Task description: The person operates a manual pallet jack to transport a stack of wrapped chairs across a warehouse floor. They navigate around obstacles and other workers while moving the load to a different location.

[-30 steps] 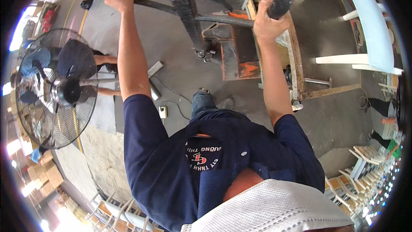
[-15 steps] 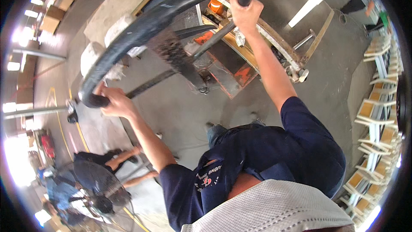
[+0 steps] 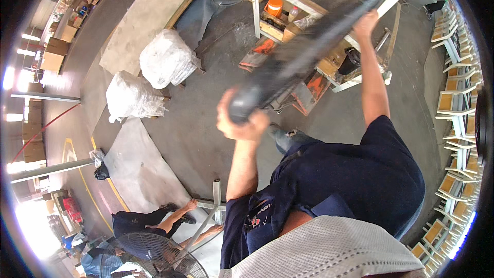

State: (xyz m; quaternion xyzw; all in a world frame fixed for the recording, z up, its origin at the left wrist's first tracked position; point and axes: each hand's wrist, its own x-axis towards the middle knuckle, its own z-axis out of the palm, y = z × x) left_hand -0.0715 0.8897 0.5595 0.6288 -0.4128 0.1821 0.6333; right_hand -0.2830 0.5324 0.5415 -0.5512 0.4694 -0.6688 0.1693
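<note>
Both my hands hold a thick black curved piece [image 3: 303, 54], raised in front of me and slanting from lower left to upper right. It is smeared by motion and seen nearly side-on, so its underside is mostly hidden. My left hand [image 3: 241, 121] is closed around its nearer, lower end, with fingers on both sides. Toward the far end, my right hand [image 3: 366, 23] grips the edge, the fingers partly hidden behind it. Beyond the piece stands a white-framed workbench [image 3: 256, 13], and under the piece shows an orange, worn metal base [image 3: 311, 92].
An orange bucket [image 3: 274, 6] sits in the workbench. White wrapped bundles [image 3: 167, 57] stand left, near a flat sheet on a pallet [image 3: 146, 18]. Rows of chairs [image 3: 458, 113] line the right. Lower left are a fan [image 3: 154, 257] and a co-worker's hands [image 3: 191, 205] at a metal frame [image 3: 216, 195].
The black piece has swung right and turned, from showing its bars and rusty plate to nearly side-on. Both hands have moved right with it, still gripping. My body has turned too.
</note>
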